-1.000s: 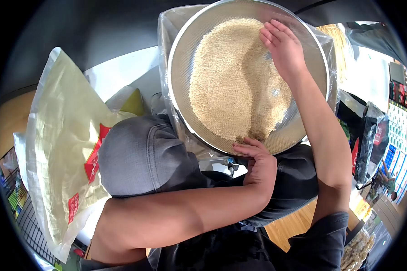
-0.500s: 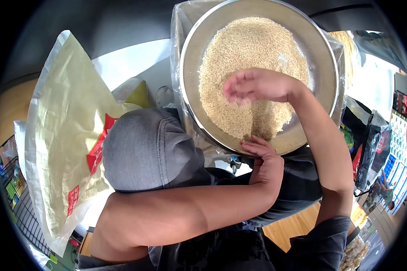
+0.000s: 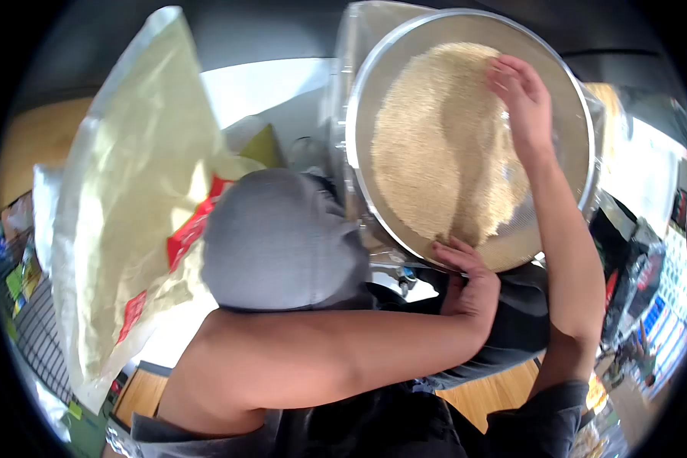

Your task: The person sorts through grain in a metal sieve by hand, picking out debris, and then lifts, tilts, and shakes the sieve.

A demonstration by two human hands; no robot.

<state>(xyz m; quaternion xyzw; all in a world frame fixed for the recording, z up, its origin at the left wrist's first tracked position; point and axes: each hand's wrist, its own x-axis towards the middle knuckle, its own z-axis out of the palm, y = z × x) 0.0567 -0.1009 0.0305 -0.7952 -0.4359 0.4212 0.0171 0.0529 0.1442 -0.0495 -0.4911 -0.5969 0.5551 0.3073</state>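
Observation:
A wide round metal sieve (image 3: 356,145) with a fine mesh holds a broad, shallow heap of pale tan grain (image 3: 412,145). Over the far right part of the heap is my right hand (image 3: 525,99), its fingers loosely bent and apart, with nothing visible in them. A shadow of that hand and arm falls across the grain. At the near rim my left hand (image 3: 469,275) holds the sieve, fingertips lying over the edge beside the grain and thumb hidden. Bare mesh shows on the right side.
Clear plastic sheeting (image 3: 351,46) lies around and under the sieve. To the left stands a large translucent yellowish sack (image 3: 130,175) with red printing. My knee in grey cloth (image 3: 282,244) sits between sack and sieve. A wire rack (image 3: 46,328) is at far left; bagged goods (image 3: 626,259) are at right.
My right hand has moved from the middle of the grain to its far right edge. My left hand remains at the rim. The whole view has shifted slightly.

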